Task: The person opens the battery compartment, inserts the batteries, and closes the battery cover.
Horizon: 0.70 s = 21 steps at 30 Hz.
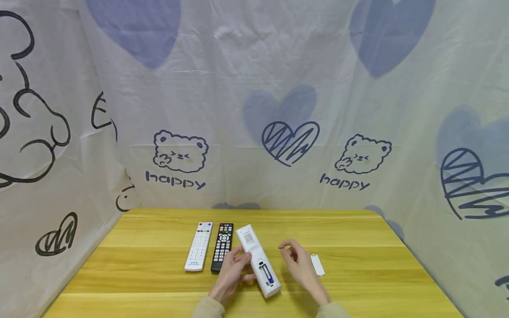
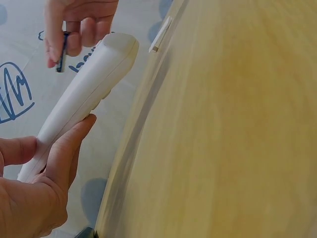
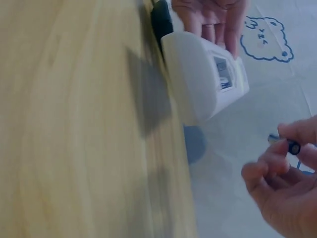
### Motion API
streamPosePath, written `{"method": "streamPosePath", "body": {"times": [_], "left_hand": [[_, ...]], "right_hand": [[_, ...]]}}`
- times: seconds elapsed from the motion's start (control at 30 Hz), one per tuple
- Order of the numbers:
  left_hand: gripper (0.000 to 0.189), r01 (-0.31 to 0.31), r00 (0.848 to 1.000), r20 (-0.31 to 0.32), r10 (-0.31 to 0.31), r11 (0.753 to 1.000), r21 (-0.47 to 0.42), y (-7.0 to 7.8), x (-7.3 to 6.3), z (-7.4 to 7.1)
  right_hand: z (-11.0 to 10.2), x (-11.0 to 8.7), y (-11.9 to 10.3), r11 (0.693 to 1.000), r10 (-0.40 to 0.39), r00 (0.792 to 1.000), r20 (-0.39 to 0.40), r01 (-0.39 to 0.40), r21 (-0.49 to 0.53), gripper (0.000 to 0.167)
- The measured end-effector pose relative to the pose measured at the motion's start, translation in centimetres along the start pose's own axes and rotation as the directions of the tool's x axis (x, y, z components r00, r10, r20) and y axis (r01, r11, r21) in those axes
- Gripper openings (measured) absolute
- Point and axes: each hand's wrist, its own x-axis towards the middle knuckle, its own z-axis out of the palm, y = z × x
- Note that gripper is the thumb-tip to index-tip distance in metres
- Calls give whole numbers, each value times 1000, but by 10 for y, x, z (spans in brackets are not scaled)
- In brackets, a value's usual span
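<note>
My left hand (image 1: pixel 232 270) grips a white remote control (image 1: pixel 257 259) around its side, thumb on the back. The remote is turned back side up, tilted above the table, with its battery compartment (image 1: pixel 266 274) uncovered. One blue battery (image 1: pixel 270 277) shows inside that compartment. To the right, my right hand (image 1: pixel 301 268) pinches a small dark battery (image 3: pixel 293 147) between thumb and fingertips, apart from the remote. In the left wrist view this battery (image 2: pixel 63 52) points downward. A white battery cover (image 1: pixel 317 265) lies on the table just right of the right hand.
A second white remote (image 1: pixel 199 246) and a black remote (image 1: pixel 222 243) lie buttons up on the wooden table (image 1: pixel 358 238), left of the held remote. The left hand overlaps the black one's lower end. A patterned cloth (image 1: pixel 238 190) hangs behind the table.
</note>
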Motion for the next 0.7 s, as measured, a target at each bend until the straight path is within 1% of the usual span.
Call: {"method": "streamPosePath", "body": {"times": [0.07, 0.13, 0.23, 0.37, 0.6, 0.7], "left_hand": [[52, 3, 1000, 0, -3, 1000, -1, 0, 0, 0], [52, 4, 1000, 0, -4, 1000, -2, 0, 0, 0], [51, 6, 1000, -2, -6, 1000, -3, 0, -1, 0], [51, 5, 1000, -4, -5, 1000, 2, 0, -1, 0], [52, 2, 1000, -2, -2, 1000, 1, 1, -1, 1], [51, 5, 1000, -5, -5, 1000, 0, 2, -2, 1]], "right_hand": [[1, 0, -1, 995, 13, 1000, 17, -15, 100, 11], [1, 0, 0, 981, 13, 999, 45, -21, 191, 15], [2, 0, 1, 964, -11, 996, 86, -12, 265, 24], [2, -2, 0, 958, -39, 993, 111, 6, 285, 28], [7, -2, 0, 966, -72, 997, 36, 60, 252, 17], [8, -3, 2, 962, -98, 995, 33, 87, 261, 16]]}}
